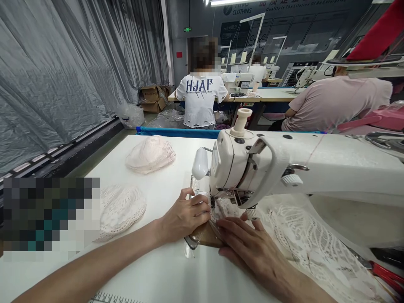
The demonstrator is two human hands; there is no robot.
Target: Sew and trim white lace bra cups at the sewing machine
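Observation:
A white sewing machine (227,164) stands over pale lace fabric (230,207), part of which lies beneath its needle area. Just left of the needle, my left hand (186,215) has curled fingers, with its fingertips closed at the fabric's edge. My right hand (252,248) lies flat on the lace in front of the needle, fingers stretched forward and close together. More white lace (315,240) spreads to the right, below the machine's arm. The presser foot and the cloth under my fingertips are partly hidden.
Left on the white table (164,269) lie a pale pink lace piece (150,155) and a white lace piece (123,210). Red-handled scissors (386,275) rest at the right edge. A ruler scale (115,298) shows at the front. People sit at machines beyond.

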